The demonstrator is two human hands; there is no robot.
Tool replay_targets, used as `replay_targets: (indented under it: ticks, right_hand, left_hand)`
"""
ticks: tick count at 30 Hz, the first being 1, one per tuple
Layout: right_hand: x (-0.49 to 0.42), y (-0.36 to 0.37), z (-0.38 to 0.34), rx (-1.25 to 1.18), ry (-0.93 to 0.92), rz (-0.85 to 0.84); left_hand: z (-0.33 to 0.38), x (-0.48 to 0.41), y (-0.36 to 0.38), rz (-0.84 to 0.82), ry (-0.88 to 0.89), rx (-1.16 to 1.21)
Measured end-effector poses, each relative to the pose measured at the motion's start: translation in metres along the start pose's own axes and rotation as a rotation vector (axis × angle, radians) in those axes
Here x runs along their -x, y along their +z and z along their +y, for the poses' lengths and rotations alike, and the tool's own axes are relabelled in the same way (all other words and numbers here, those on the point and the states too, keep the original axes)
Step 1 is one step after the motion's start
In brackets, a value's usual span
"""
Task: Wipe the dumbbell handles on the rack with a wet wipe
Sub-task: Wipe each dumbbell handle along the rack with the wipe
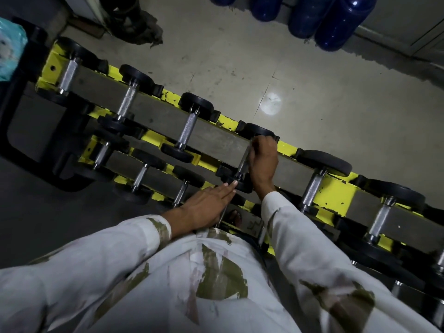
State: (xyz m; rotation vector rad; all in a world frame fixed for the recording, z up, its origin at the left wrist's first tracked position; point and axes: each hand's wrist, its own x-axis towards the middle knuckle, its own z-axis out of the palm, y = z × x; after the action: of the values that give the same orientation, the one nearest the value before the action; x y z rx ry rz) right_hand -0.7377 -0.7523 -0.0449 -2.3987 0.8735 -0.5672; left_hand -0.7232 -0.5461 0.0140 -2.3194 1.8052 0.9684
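A yellow rack [335,195] runs diagonally from upper left to lower right and carries several black dumbbells with knurled steel handles. My right hand [263,159] is curled round the handle of the dumbbell [242,164] in the middle of the upper row. No wipe shows; whatever lies under the fingers is hidden. My left hand [206,207] lies flat with straight fingers, its fingertips touching the near black weight of that same dumbbell [236,182]. Other handles stand free to the left [188,129] and right [312,188].
A lower row of smaller dumbbells [139,176] sits nearer to me. Blue water jugs [336,20] stand on the concrete floor at the top. A teal bag [9,49] is at the left edge. A dark cloth heap [141,27] lies beyond the rack.
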Motion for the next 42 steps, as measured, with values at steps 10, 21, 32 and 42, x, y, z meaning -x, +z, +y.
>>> replay_targets:
  ticks: [10,21,32,42]
  right_hand:
    - [-0.027,-0.018,-0.018,0.62,-0.334,-0.512]
    - [-0.005,-0.022,-0.013,0.412,-0.505,-0.924]
    - [0.03,-0.051,0.03,0.276,-0.185,-0.707]
    - [0.032,-0.022,0.032,-0.439,0.666,-0.749]
  left_hand:
    - [0.002,-0.004,0.009,0.014,-0.012,-0.015]
    - [0.003,-0.004,0.019,0.055,-0.052,-0.006]
    - [0.002,-0.006,0.026,0.067,-0.074,-0.007]
    - [0.004,-0.001,0.014,0.036,-0.058,-0.001]
